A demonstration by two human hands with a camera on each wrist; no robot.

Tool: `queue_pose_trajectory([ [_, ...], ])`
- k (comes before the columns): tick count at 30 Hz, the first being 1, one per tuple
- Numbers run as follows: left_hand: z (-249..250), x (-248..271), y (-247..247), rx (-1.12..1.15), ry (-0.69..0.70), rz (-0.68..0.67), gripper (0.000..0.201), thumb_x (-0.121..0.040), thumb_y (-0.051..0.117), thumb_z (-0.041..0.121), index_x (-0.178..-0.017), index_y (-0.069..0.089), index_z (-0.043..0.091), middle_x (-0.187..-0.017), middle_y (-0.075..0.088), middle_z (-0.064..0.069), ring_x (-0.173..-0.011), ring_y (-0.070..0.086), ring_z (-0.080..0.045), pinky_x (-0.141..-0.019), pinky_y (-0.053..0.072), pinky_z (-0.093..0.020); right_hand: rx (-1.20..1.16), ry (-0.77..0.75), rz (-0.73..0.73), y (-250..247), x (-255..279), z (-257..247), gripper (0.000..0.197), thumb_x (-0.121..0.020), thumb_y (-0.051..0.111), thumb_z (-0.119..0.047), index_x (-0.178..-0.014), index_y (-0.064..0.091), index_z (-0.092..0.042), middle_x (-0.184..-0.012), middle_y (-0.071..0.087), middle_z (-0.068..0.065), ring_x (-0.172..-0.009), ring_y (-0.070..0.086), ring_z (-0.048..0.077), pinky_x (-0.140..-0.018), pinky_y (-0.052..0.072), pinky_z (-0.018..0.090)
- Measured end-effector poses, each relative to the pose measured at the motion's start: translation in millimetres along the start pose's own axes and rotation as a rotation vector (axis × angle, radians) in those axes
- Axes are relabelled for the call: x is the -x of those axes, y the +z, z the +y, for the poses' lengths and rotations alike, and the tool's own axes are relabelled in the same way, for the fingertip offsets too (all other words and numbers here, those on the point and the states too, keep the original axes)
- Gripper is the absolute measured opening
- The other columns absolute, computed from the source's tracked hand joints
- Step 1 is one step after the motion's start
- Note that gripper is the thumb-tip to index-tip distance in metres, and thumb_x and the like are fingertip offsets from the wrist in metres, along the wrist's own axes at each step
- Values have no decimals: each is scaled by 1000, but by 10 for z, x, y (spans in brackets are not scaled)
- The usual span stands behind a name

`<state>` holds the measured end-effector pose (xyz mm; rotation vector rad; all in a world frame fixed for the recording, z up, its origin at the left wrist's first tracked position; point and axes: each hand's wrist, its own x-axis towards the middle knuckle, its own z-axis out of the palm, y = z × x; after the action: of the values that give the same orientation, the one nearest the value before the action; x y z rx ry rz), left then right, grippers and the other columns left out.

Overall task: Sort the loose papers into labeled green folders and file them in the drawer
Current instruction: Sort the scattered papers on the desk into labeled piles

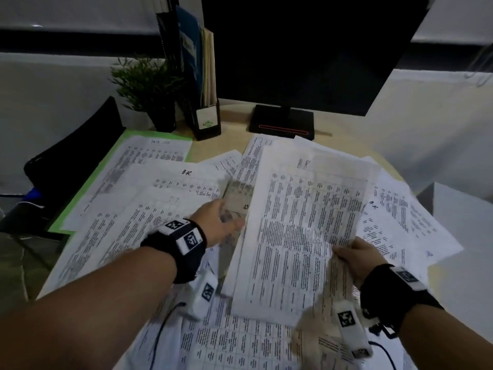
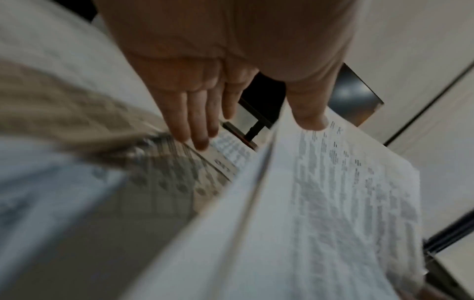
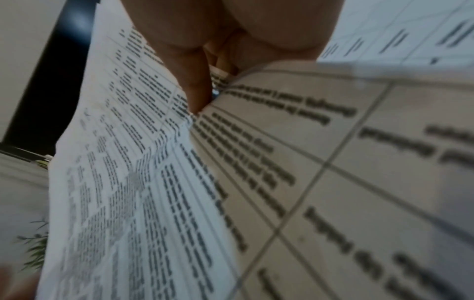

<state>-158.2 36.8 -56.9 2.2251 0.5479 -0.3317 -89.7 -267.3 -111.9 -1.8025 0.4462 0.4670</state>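
I'm pinching the raised HR sheets (image 1: pixel 306 222) with my right hand (image 1: pixel 352 255); left hand (image 1: pixel 216 222), fingers straight, seems to be steadying them, blurry though. Better squaring edges before heading to the green folder (image 1: pixel 88 188) at ten o'clock.

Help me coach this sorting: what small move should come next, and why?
Probably lay the lifted sheet onto the other H.R.-marked page. The right hand pinches its lower corner, the left hand touches its edge with straight fingers, and its heading looks like H.R.
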Motion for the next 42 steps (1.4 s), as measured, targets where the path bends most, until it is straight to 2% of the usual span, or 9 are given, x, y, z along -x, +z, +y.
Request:
queue_pose_trajectory([
  [4, 96, -172, 371, 83, 19, -197, 67, -79, 70, 48, -135, 49, 18, -132, 58, 0, -114, 56, -18, -97, 44, -30, -48, -17, -85, -31, 152, -17, 14, -87, 60, 3, -89, 67, -9, -83, 72, 16, -79, 67, 34, -81, 53, 48],
  [7, 34, -260, 559, 38, -7, -194, 46, -84, 70, 30, -125, 59, 14, -121, 64, -3, -108, 61, -21, -94, 47, -29, 90, -81, -16, -69, 181, -64, 9, -87, 64, -5, -80, 67, -9, -65, 67, 4, -62, 61, 21, -67, 49, 31],
  [9, -8, -301, 635, -27, -44, -185, 40, -86, 68, 24, -123, 61, 10, -119, 65, -8, -105, 61, -24, -93, 50, -32, 356, -100, 77, -232, 121, -125, 10, -89, 63, -17, -96, 68, -10, -85, 67, 7, -73, 59, 18, -70, 45, 23],
  [14, -148, -322, 705, -127, -85, -197, 47, -85, 68, 28, -127, 56, 10, -123, 63, -9, -104, 61, -25, -92, 50, -32, 851, 161, 171, -762, -31, -102, 39, -90, 59, -32, -121, 61, -9, -130, 57, 11, -118, 53, 30, -100, 42, 34],
  [26, 116, -334, 749, -87, -48, -159, 39, -91, 62, 13, -129, 55, 7, -125, 61, -10, -106, 58, -26, -82, 42, -25, 837, 111, 223, -992, -355, -262, 60, -78, 74, -29, -128, 53, -6, -130, 54, 17, -118, 53, 33, -95, 44, 36],
  [30, 335, -390, 909, -23, -31, -158, 38, -89, 64, 10, -126, 58, 4, -124, 61, -11, -109, 58, -26, -84, 41, -23, 1004, 98, 195, -1053, -574, -327, 58, -53, 72, -50, -100, 64, -16, -94, 64, 7, -84, 62, 26, -75, 53, 32],
  [32, 348, -392, 1031, -7, -56, -167, 39, -87, 66, 10, -125, 58, 3, -123, 62, -12, -109, 59, -26, -84, 43, -25, 1002, 102, 187, -1065, -683, -294, 64, -47, 74, -58, -94, 65, -15, -87, 65, 4, -75, 61, 22, -72, 54, 30],
  [35, 340, -369, 1125, 16, -66, -124, 36, -87, 66, 10, -121, 60, 4, -118, 64, -13, -100, 60, -24, -81, 44, -24, 946, 143, 186, -1093, -653, -294, 76, -54, 77, -65, -107, 62, -14, -105, 63, 10, -97, 60, 29, -84, 51, 35],
  [42, 343, -305, 1115, 27, -106, -81, 38, -89, 64, 13, -126, 57, 8, -122, 63, -12, -97, 56, -22, -85, 41, -25, 292, -20, 308, -1254, -570, -321, 16, -84, 68, -24, -96, 63, -14, -83, 62, 1, -73, 60, 19, -68, 45, 20],
])
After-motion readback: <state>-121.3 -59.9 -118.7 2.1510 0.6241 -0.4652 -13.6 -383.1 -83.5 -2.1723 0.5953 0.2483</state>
